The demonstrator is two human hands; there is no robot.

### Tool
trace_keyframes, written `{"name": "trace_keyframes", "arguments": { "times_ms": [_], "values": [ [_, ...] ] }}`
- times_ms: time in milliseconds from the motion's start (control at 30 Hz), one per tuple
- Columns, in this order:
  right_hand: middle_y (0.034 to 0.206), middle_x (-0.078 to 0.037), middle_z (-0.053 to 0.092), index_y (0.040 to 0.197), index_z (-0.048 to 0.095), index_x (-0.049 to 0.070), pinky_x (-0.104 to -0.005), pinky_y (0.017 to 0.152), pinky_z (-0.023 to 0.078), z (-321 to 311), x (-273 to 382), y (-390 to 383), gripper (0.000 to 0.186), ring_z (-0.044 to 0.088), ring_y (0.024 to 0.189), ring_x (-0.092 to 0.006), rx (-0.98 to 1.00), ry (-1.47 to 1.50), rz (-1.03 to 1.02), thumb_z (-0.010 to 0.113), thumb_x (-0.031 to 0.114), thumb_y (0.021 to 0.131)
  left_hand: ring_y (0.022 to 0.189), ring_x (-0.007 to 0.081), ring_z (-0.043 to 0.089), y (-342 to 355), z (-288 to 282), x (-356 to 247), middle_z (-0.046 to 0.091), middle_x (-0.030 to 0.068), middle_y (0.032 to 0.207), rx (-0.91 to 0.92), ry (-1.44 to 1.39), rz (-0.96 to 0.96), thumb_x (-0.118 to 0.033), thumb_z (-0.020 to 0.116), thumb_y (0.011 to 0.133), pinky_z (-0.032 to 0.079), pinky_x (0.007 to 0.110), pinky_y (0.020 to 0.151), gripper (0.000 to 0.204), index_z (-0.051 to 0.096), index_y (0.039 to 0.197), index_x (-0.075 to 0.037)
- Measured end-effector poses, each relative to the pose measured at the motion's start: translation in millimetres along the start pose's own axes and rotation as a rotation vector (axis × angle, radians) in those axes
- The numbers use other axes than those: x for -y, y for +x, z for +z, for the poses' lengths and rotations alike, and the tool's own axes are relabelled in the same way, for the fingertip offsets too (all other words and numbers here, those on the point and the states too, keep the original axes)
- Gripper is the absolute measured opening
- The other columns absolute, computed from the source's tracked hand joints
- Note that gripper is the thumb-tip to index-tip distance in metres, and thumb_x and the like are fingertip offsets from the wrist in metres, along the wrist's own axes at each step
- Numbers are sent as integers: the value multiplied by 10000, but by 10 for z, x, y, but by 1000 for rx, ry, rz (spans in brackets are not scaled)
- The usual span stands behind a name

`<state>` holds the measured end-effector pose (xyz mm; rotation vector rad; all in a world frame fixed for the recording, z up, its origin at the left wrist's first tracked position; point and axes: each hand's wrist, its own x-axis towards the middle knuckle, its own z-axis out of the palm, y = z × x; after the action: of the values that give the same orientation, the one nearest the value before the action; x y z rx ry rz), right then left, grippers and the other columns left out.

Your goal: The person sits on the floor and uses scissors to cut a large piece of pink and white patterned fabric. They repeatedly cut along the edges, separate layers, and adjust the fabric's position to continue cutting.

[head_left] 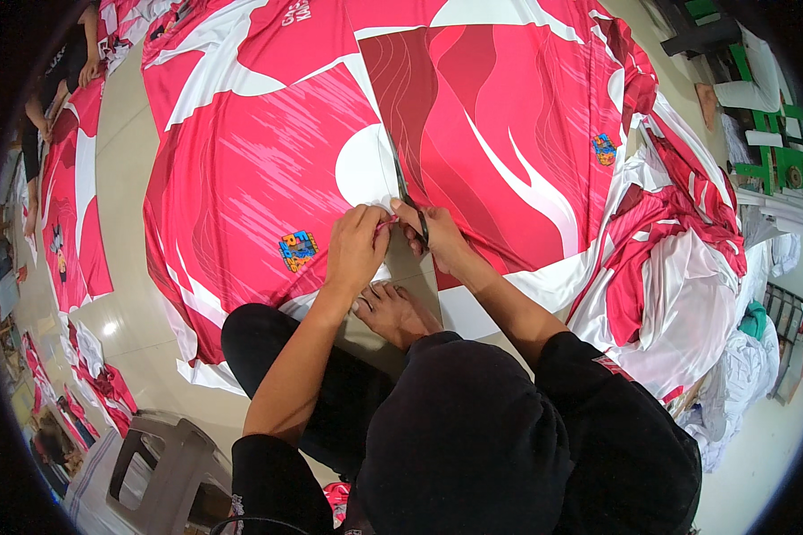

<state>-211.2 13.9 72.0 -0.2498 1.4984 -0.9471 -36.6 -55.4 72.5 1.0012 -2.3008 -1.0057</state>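
Observation:
A large sheet of pink-red printed fabric [268, 169] with white and dark red shapes lies spread on the floor before me. My right hand [433, 234] is closed round the handles of a pair of scissors [403, 183], whose blades point away from me along a slit in the cloth. Pinched in my left hand [359, 242] is the fabric's edge, just left of the scissors. To the right of the slit lies another printed panel [491, 134] with a white flame shape. My bare foot [397, 312] rests right below my hands.
Crumpled pink and white fabric [678, 276] is heaped at the right. A grey plastic stool [165, 473] stands at the lower left. Another person's hand [89, 71] is at the far left, near more printed cloth [71, 214]. Green racks [790, 165] stand at the right.

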Motion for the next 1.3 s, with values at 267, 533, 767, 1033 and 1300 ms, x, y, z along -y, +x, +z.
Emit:
{"name": "trace_keyframes", "arguments": {
  "times_ms": [267, 533, 767, 1033, 1300],
  "values": [
    [598, 10, 558, 774, 673, 63, -279, 438, 391, 34, 19, -5, 490, 539, 479, -105, -33, 5, -15, 866, 497, 893, 901, 400, 627, 10, 0, 6, 631, 160, 950, -3, -1, 14, -69, 721, 905, 479, 493, 796, 148, 646, 1027, -31],
    [625, -6, 559, 728, 634, 88, -293, 463, 394, 44, 124, 59, 554, 540, 503, -119, -33, -29, 13, 836, 579, 887, 913, 393, 639, 5, 2, -2, 646, 149, 956, -5, 8, 3, -55, 740, 884, 482, 496, 813, 159, 656, 1016, -32],
    [555, -13, 515, 609, 543, 140, -320, 447, 381, 95, 276, 285, 604, 511, 466, -143, -43, -50, -11, 847, 594, 865, 950, 393, 642, 6, -44, -32, 659, 155, 985, 16, -5, -6, -85, 728, 909, 486, 484, 845, 163, 654, 1040, -23],
    [565, 0, 484, 649, 540, 147, -308, 476, 371, 123, 345, 279, 585, 493, 484, -135, -41, -33, -22, 840, 604, 858, 922, 391, 643, 19, -61, -43, 662, 158, 980, 15, -17, -5, -71, 737, 901, 488, 483, 820, 163, 659, 1035, -21],
    [580, 3, 496, 659, 548, 153, -309, 477, 373, 126, 370, 313, 571, 491, 491, -128, -50, -33, 3, 847, 599, 857, 895, 384, 646, 16, -57, -46, 662, 151, 956, 6, -29, 2, -66, 746, 899, 489, 478, 800, 150, 664, 1017, -23]
  ]
}}
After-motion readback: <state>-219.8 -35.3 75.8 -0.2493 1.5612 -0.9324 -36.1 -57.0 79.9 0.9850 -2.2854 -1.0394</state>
